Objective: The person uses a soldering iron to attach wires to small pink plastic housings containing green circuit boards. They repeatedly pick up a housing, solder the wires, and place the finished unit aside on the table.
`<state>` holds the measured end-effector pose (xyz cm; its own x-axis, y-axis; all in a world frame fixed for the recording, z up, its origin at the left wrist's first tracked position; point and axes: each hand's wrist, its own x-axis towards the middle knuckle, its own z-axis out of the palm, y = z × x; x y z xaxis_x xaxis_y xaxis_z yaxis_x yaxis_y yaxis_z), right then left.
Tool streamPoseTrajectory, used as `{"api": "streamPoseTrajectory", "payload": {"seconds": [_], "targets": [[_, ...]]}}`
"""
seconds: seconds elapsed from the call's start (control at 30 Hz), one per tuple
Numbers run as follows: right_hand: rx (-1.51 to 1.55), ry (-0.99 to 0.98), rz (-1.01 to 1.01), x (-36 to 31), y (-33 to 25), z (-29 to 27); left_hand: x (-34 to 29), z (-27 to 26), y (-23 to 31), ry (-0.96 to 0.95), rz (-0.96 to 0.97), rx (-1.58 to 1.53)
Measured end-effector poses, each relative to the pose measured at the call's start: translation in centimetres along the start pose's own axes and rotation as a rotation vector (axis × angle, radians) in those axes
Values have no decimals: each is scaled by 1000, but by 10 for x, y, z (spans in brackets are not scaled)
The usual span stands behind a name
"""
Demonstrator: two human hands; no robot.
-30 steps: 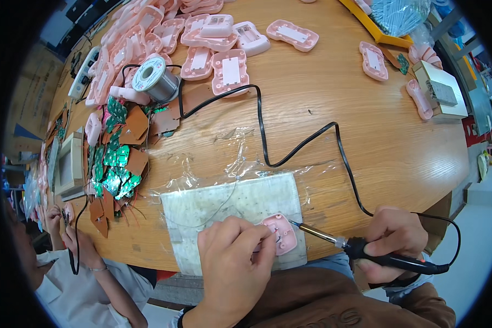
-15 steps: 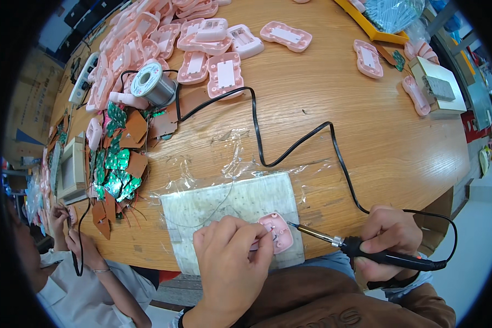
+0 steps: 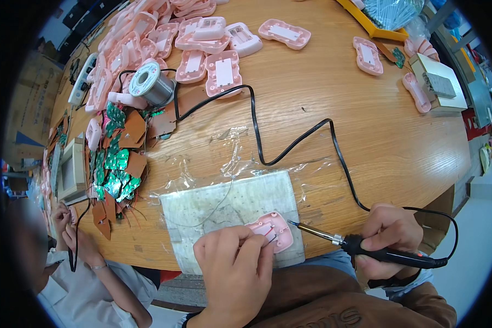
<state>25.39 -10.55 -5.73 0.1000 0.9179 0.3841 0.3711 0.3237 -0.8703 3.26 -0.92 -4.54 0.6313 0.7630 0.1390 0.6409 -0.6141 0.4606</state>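
Observation:
My left hand (image 3: 236, 265) rests on a pink plastic casing (image 3: 271, 229) that lies on a grey-white work mat (image 3: 224, 206) at the table's near edge. Its fingertips pinch thin red and black wires at the casing. My right hand (image 3: 389, 240) grips a black-handled soldering iron (image 3: 366, 249). The iron's metal tip sits just right of the casing, pointing at it. The iron's black cord (image 3: 290, 142) loops away across the wooden table (image 3: 366, 120).
A solder wire spool (image 3: 150, 83) and many pink casings (image 3: 202, 49) lie at the far left. Green circuit boards (image 3: 115, 164) are piled on the left. A white box (image 3: 440, 87) and yellow tray (image 3: 377, 24) stand far right. Another person's hands (image 3: 71, 235) work at lower left.
The view has shifted slightly. My hands stay at the casing, and the iron's tip remains close to its right side.

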Motion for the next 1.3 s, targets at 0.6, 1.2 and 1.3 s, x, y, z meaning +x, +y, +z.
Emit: {"api": "streamPoseTrajectory", "payload": {"seconds": [0.6,1.2,1.3], "targets": [[264,259,156,-1,-10,14,-10,-14,-6,-120,-56,54],[-382,926,-88,54,26,-64,147,-35,-58,512,117,141],[-406,947,-77,57,35,-64,207,-17,-82,506,94,383]]}}
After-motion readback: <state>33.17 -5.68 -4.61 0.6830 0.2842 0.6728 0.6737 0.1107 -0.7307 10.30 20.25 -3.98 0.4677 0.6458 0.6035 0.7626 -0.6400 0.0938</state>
